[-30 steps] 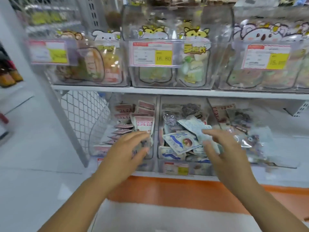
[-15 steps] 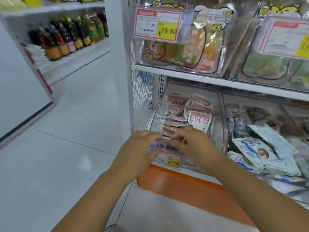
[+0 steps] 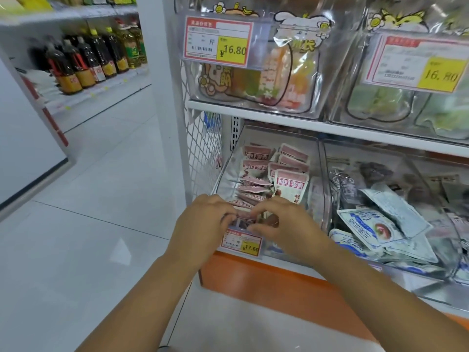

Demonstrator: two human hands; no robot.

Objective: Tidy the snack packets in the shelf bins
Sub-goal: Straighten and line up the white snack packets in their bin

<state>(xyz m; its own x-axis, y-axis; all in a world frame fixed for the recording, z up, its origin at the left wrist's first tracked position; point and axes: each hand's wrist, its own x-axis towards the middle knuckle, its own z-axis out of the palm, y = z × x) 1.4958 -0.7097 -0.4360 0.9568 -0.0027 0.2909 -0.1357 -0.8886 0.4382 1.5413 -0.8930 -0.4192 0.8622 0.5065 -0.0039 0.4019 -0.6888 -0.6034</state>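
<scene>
Both hands meet at the front lip of the leftmost lower bin [image 3: 229, 171]. The left hand [image 3: 203, 226] has its fingers [image 3: 229, 216] curled together over a pink snack packet [image 3: 244, 215] lying flat at the bin's front edge, and the right hand [image 3: 286, 224] pinches the same packet from the other side, thumb [image 3: 256, 228] below and fingertips above (how firmly either hand grips it cannot be told, since the knuckles hide the contact). Just beyond the fingertips, a row of matching pink packets [image 3: 251, 189] lies stacked on edge, running toward the back of the bin. Beside the right hand's fingers, one taller packet [image 3: 290, 188] stands upright, touching the row. Directly beneath the thumbs hangs a price tag [image 3: 242, 243] reading 17.60. To the right of the right wrist, the neighbouring bin [image 3: 327, 199] holds a loose heap of blue-and-white packets [image 3: 368, 227], well apart from either hand. Above the hands, the upper shelf [image 3: 253, 116] carries clear bins with a 16.80 tag [image 3: 218, 40].
</scene>
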